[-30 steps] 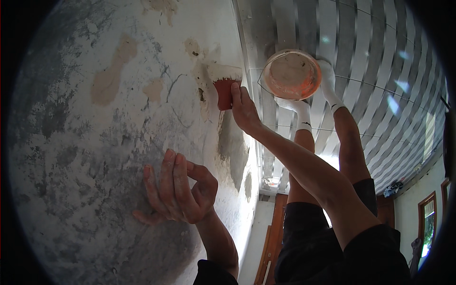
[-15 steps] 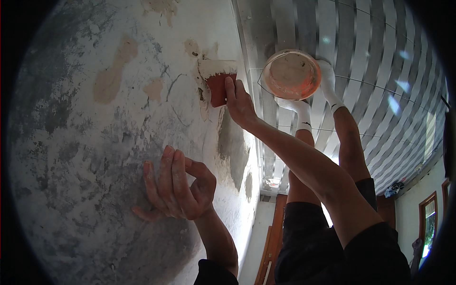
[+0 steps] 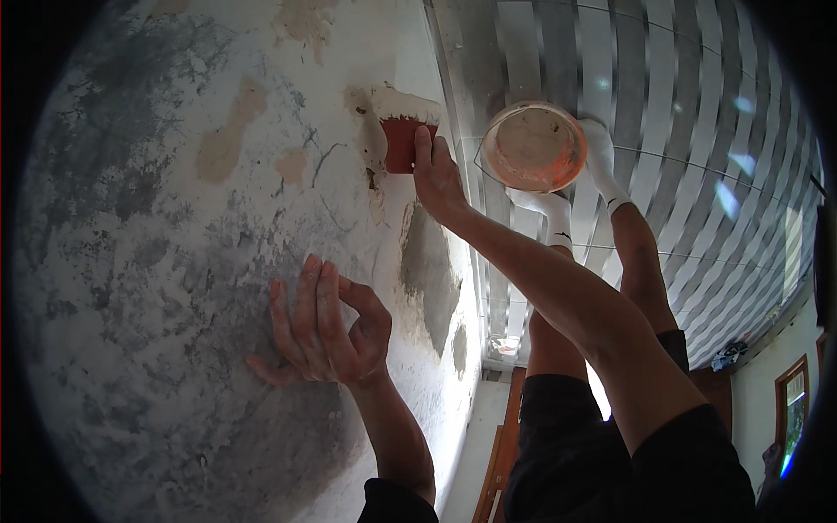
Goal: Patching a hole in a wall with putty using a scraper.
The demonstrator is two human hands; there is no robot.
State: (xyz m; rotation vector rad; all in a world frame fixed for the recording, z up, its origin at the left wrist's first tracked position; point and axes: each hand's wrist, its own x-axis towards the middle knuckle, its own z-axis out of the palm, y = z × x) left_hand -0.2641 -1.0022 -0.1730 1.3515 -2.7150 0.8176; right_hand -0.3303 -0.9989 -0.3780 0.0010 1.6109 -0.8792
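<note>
Gripping: right hand (image 3: 438,179) pinches the red scraper (image 3: 399,146), digits laid on its face; left hand (image 3: 330,324) half-curled by the wall (image 3: 174,305), nothing seen in it, contact unclear.
Scraper spot: against the wall, close to its edge with the floor (image 3: 697,157).
Patch risk: pale patch (image 3: 405,105) at the scraper's far edge could ridge or tear if the scraper tilts or pressure goes uneven.
Bucket risk: bucket (image 3: 571,161) stands right beside a white-socked foot (image 3: 601,152); a foot shift could tip it.
Scraper look: brick red, thin, flat, one side curved in, ragged residue along the far edge, small pale spot or hole near the digits.
</note>
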